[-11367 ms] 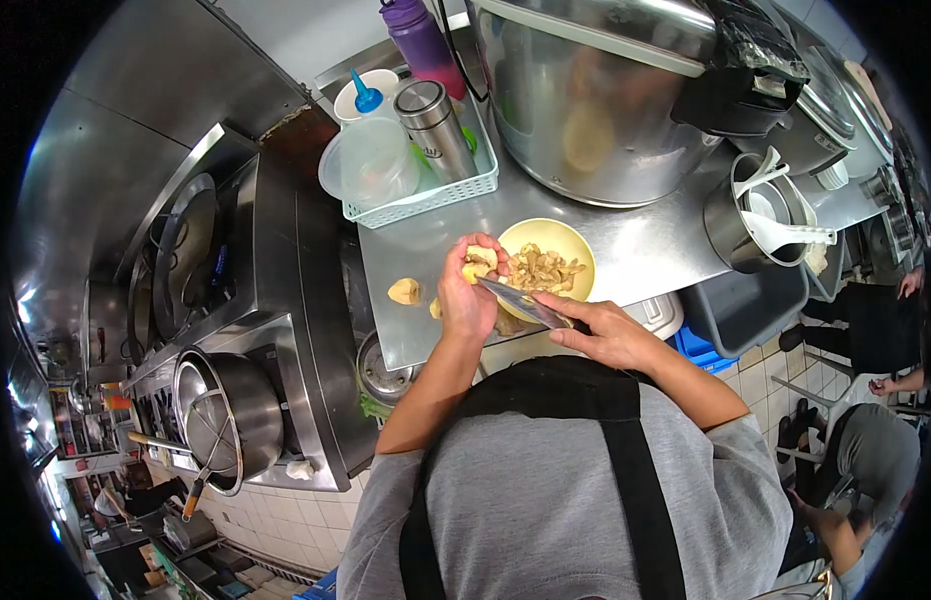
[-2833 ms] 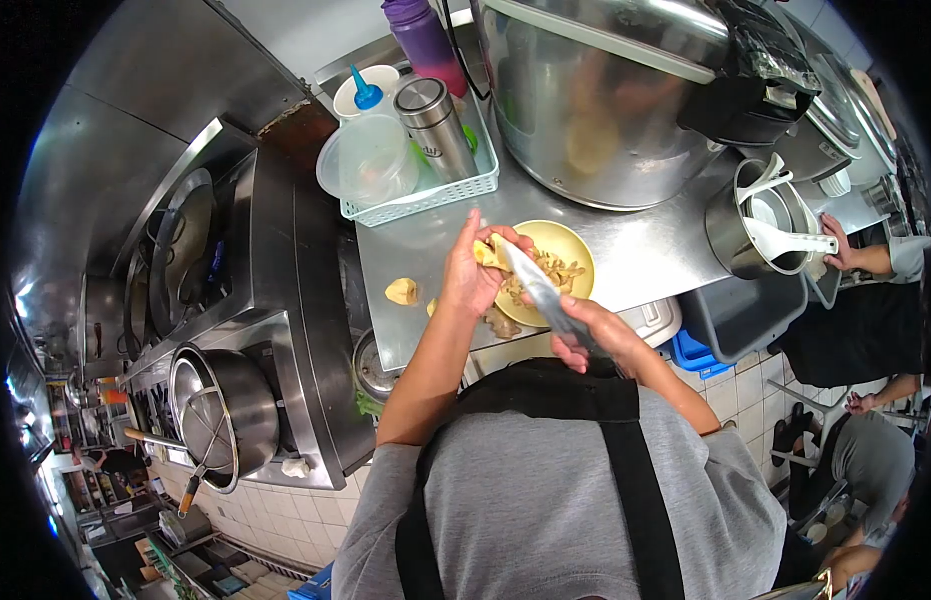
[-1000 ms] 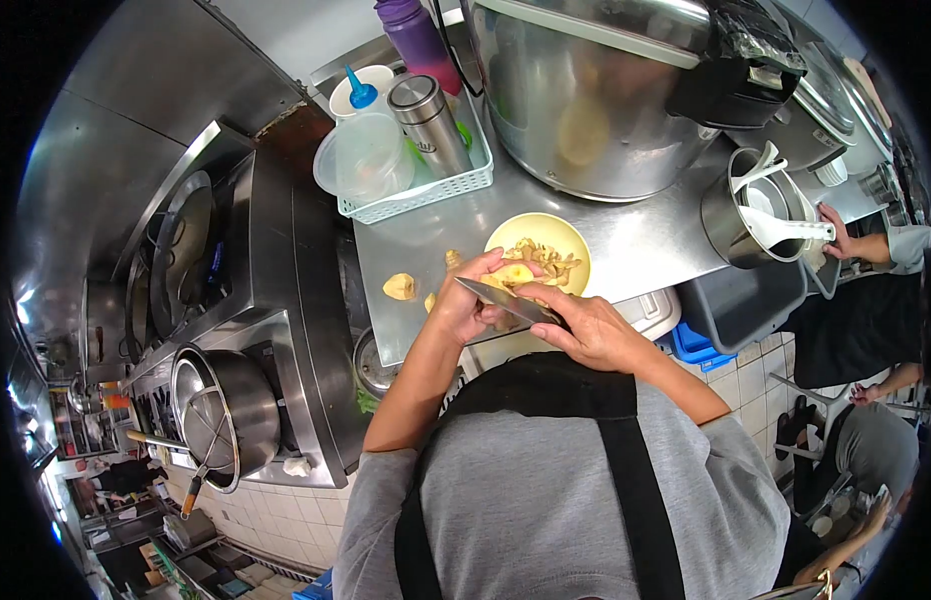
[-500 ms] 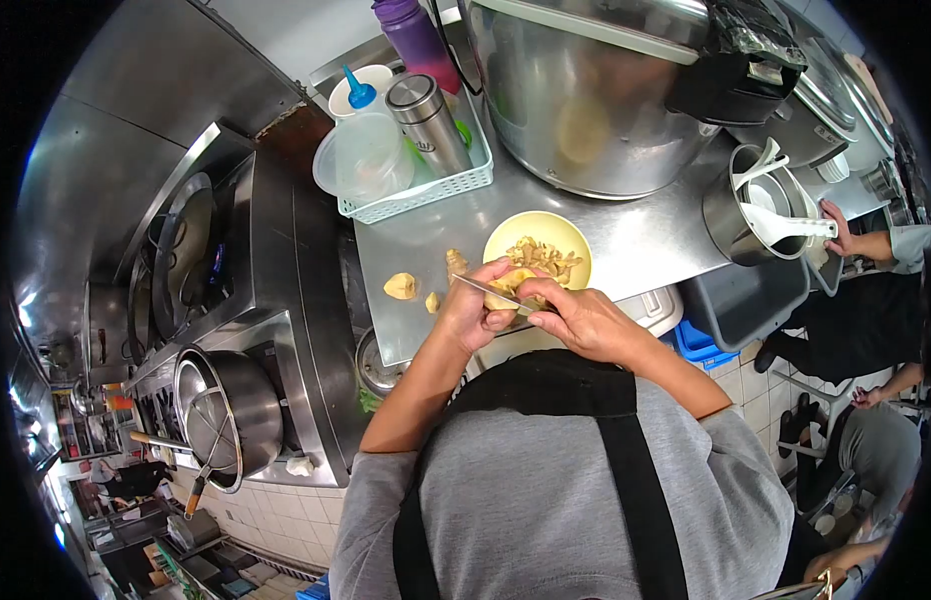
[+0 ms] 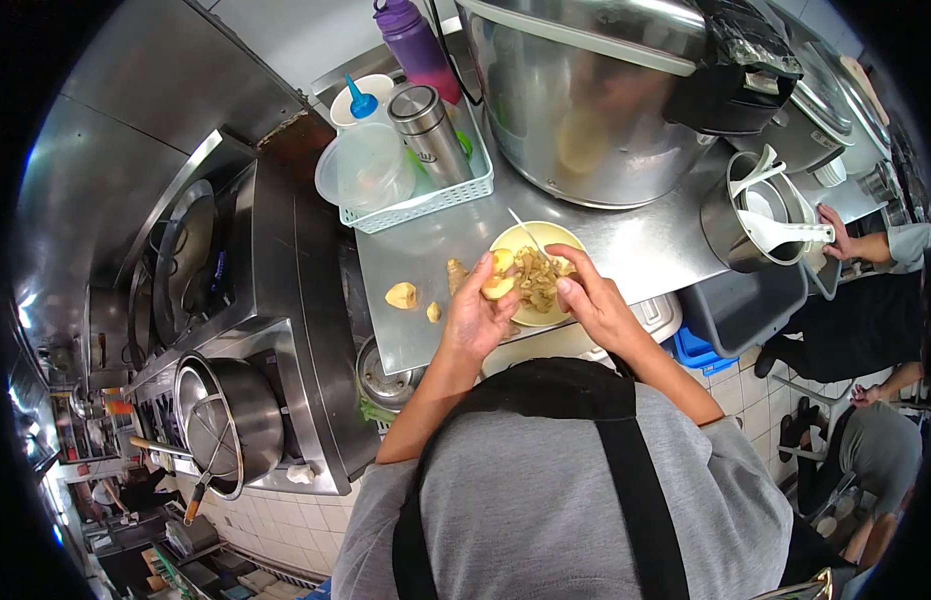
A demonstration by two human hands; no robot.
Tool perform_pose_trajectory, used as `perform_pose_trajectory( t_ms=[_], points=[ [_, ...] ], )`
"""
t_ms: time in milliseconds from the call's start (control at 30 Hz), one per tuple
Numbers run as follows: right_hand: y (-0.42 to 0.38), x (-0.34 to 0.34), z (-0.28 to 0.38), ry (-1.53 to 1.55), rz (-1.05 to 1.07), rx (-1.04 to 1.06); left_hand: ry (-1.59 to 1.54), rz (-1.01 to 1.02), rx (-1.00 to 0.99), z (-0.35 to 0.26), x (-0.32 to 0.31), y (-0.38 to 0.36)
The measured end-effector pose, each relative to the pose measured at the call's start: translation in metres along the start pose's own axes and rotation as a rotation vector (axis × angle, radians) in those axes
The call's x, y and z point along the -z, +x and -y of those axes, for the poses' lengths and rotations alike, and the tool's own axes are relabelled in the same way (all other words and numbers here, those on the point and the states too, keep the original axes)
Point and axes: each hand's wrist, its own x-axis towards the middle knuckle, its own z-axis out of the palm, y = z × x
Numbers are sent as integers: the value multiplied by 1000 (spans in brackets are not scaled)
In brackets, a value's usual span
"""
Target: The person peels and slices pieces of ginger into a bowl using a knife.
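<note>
Left hand [image 5: 474,318] closed around a pale yellow peeled ginger piece [image 5: 500,285], fingers wrapped under it, thumb up on its left side; held just above the near-left rim of the round yellow plastic bowl [image 5: 571,240]. Right hand [image 5: 593,300] gripping a thin steel knife [image 5: 529,236] by the handle, handle hidden in the fist, blade pointing away to the far left over the bowl. Blade tip sits above the bowl's far rim, apart from the ginger. Bowl holds a heap of tan peel scraps [image 5: 539,275] and stands on the stainless steel counter [image 5: 646,250], near its front edge.

On the counter left of the hands: one knobbly unpeeled ginger chunk [image 5: 402,295], a small ginger bit [image 5: 434,312] just right of it, and another ginger piece [image 5: 456,273] close to the left thumb. Far left on the counter, a white perforated plastic basket [image 5: 426,205] with a steel thermos flask [image 5: 433,135], a clear lidded plastic tub [image 5: 367,170] and a white cup with blue nozzle cap [image 5: 362,98]. Purple bottle [image 5: 415,38] behind the basket. Large steel rice cooker pot [image 5: 596,100] at far centre, touching nothing in the hands. Right of it, a steel canister with white ladles [image 5: 761,215]. Another person's hand [image 5: 834,232] rests at the far right beside that canister.
</note>
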Motion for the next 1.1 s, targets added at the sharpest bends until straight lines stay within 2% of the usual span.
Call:
perform_pose_trajectory(
  t_ms=[67, 200, 267, 333, 500, 667, 800, 900, 967, 1000, 1100],
  points=[
    [-2, 0, 1, -23, 60, 45, -13, 193, -1, -3, 21, 5],
    [-9, -11, 11, -58, 192, 179, 33, 141, -71, 1, 19, 6],
    [-10, -13, 21, -132, 248, 143, 60, 72, -131, 5, 9, 4],
    [-11, -17, 22, -147, 263, 119, 46, 151, -123, 4, 6, 3],
    [-11, -19, 18, -188, 211, 220, 76, 225, -145, 4, 13, 6],
    [-10, -17, 15, -149, 254, 156, 183, 151, -175, 0, 6, 2],
    [-6, -11, 20, -67, 334, 13, 253, 52, -151, -2, 7, 2],
    [-4, -11, 11, -5, 347, -25, 294, 26, 60, -12, 4, -5],
    [-2, -10, 13, -33, 358, -91, 262, 19, 87, -11, 3, -5],
    [-2, -13, 8, -31, 294, -17, 247, 16, 100, -12, 3, -5],
    [-4, -25, -4, -82, 137, 160, 214, -31, -63, -1, -4, -4]
  ],
)
